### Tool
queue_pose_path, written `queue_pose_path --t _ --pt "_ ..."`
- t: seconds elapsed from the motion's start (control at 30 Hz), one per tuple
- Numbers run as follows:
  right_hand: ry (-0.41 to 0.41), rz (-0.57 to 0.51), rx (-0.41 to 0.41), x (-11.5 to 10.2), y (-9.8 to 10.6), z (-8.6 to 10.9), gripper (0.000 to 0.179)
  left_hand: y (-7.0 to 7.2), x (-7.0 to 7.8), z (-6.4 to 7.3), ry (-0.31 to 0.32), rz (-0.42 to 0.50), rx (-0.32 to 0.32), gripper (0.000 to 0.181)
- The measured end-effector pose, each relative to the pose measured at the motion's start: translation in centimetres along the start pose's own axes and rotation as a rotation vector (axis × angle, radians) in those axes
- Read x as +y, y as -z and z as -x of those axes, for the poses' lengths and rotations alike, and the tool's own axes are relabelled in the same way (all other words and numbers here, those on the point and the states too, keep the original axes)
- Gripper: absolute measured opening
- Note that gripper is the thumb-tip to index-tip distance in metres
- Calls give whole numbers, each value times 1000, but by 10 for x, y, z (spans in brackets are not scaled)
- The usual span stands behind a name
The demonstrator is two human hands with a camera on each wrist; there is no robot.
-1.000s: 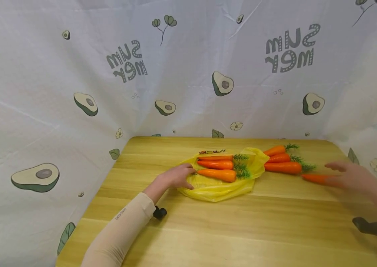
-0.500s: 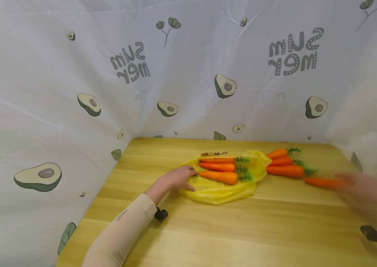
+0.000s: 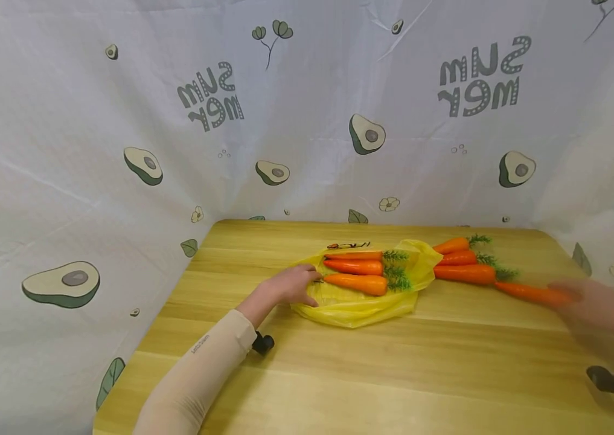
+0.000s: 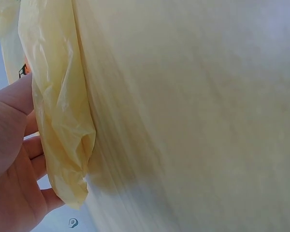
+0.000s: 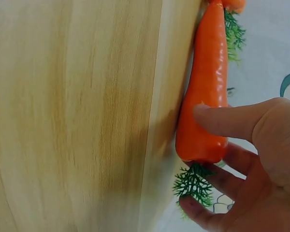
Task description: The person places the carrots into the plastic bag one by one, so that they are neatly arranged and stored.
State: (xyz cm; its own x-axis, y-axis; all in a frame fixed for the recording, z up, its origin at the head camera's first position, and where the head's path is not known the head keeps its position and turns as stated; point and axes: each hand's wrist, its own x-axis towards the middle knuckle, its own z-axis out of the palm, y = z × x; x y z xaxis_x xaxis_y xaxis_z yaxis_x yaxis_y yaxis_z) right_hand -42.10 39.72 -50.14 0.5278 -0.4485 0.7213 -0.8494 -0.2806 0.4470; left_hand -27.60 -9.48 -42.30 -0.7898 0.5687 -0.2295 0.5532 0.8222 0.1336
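Observation:
In the head view a yellow plastic bag (image 3: 363,315) lies on the table with several orange carrots (image 3: 361,284) in its mouth, their green tops pointing right. My left hand (image 3: 287,285) is at the bag's left end, thumb and fingers spread apart at the opening. The left wrist view has the crinkled bag edge (image 4: 63,111) partly hiding those fingers. My right hand (image 5: 253,159) holds a loose carrot (image 5: 205,92) by its thick end, thumb on its near side and fingers behind it. That carrot's narrow tip points left, right beside another carrot's thick end.
Several more carrots (image 3: 466,273) lie side by side just right of the bag, tips overlapped by its edge. A white curtain (image 3: 307,90) printed with avocados hangs behind and beside the wooden table (image 3: 372,374).
My right hand's raised fingers have come down around the carrot's thick end. The carrot's tip has swung toward the back, beside the other carrots. My left hand keeps its place at the bag.

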Motion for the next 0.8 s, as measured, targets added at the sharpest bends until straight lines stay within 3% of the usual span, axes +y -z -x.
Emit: queue_pose_path --t 0.33,0.43,0.63,0.8 --pt "86 8 196 12 -24 -5 41 2 -4 0 -5 -15 7 78" --pt "103 32 216 14 -27 -5 40 3 -3 0 1 -13 4 78" --pt "75 55 226 11 -27 -10 40 4 0 1 12 -5 -5 79" --pt "27 29 340 9 -34 -12 39 4 1 1 24 2 -19 79"
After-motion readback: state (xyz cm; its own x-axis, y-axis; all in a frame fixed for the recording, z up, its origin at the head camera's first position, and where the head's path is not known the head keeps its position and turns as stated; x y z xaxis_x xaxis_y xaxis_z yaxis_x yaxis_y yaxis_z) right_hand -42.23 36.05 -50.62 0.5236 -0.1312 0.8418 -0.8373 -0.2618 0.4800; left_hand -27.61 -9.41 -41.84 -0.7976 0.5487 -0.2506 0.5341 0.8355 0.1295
